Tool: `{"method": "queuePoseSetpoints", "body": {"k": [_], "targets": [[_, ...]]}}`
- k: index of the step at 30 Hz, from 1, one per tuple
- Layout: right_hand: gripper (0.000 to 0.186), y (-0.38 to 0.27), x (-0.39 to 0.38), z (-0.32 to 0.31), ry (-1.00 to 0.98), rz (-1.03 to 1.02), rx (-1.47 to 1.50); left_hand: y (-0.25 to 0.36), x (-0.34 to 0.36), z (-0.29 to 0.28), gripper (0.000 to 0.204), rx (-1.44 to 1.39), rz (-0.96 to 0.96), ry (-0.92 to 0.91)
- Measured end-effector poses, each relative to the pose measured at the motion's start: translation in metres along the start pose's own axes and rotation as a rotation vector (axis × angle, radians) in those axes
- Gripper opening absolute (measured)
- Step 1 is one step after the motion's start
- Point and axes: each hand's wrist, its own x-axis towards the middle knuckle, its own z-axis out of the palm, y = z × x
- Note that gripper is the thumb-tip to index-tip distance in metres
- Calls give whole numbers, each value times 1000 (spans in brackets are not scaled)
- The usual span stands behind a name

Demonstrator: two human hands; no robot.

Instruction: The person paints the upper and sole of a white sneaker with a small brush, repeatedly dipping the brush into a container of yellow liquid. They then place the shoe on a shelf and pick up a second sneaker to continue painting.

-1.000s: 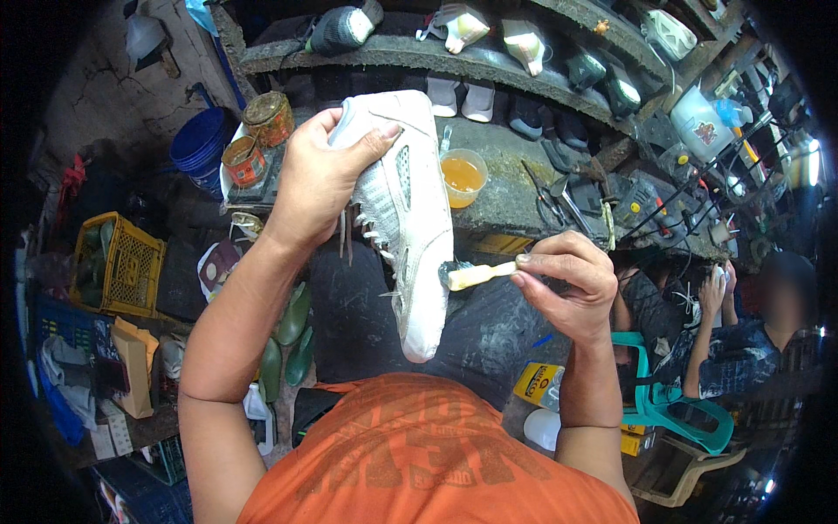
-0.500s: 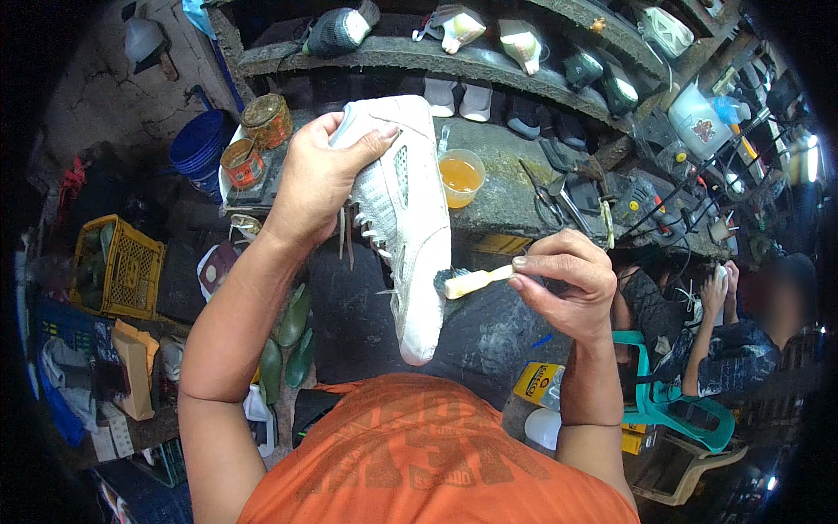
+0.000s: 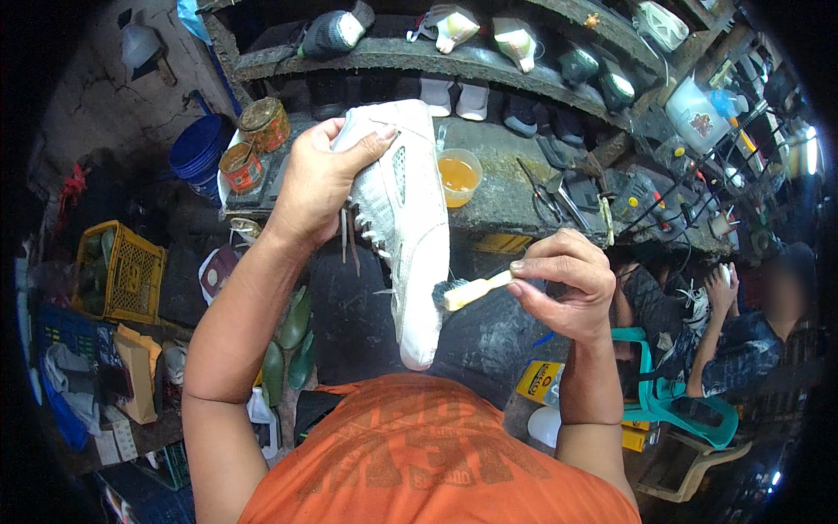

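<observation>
A white sneaker (image 3: pixel 408 227) is held up by its heel end, toe pointing down toward me, in my left hand (image 3: pixel 327 170). My left thumb lies across its side and its laces hang loose. Between the fingertips and thumb of my right hand (image 3: pixel 567 284) is the pale handle of a small brush (image 3: pixel 467 293). Its dark bristles touch the edge of the sneaker near the toe. Beyond the sneaker, a clear plastic cup of amber liquid (image 3: pixel 458 177) stands on the workbench (image 3: pixel 506 188).
Two rusty cans (image 3: pixel 264 125) stand on the bench's left, near a blue bucket (image 3: pixel 199 148). Scissors (image 3: pixel 541 196) and other tools lie to the right. Shoes line the shelf (image 3: pixel 393 54) behind. A yellow crate (image 3: pixel 122 271) is at left; another person (image 3: pixel 742 349) sits at right beyond a green chair (image 3: pixel 663 402).
The brush has shifted slightly down and left along the sneaker's edge, its handle now more tilted. Both hands keep their holds.
</observation>
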Motion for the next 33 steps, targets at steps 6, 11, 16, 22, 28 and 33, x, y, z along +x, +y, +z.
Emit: {"method": "queuePoseSetpoints", "body": {"k": [6,11,16,22,28,33], "targets": [[22,-2,-2,0,6,-13,7,-3,2,0,31,-65,-27,-3],[22,-2,-4,-1,-10,-19,-14,-7,4,-1,29,-44,-25,3],[22,-5,-13,-1,-105,4,-12,-15,7,-7,29,-102,-66,-14],[20,7,-11,14,139,236,340,-33,5,-5,31,-244,-123,-65],[17,14,-10,31,-94,214,515,-46,1,0,31,-411,-119,-70],[15,13,-7,24,32,311,474,-51,-5,-2,31,-421,-98,-99]]}}
